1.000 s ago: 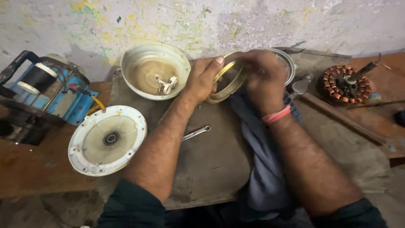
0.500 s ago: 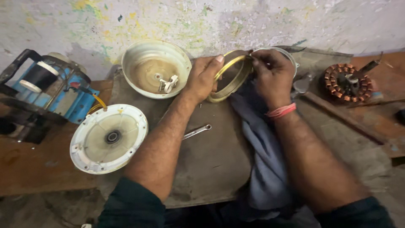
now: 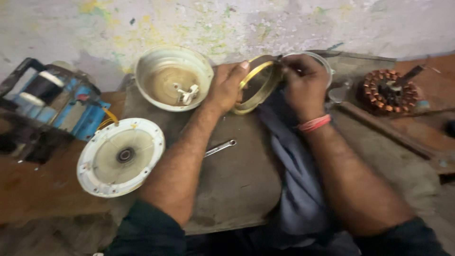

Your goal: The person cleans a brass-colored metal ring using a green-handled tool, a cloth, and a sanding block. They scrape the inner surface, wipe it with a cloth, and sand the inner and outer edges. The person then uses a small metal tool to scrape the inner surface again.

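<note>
Little had shifted since the earlier frame: left hand (image 3: 226,86) and right hand (image 3: 303,80) stayed clamped on the thin brass-coloured metal ring (image 3: 256,90), upright above the grey cloth (image 3: 294,180); judged light, stiff, best gripped by its rim.

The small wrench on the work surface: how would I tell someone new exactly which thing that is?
Start at the grey work surface below the paint-flecked wall. Between the person's two forearms, just right of the left forearm, lies a slim metal wrench, flat and untouched. It is the only thin, straight tool there: the round white cover and the cream bowl-shaped housing to its left are far wider.
</note>
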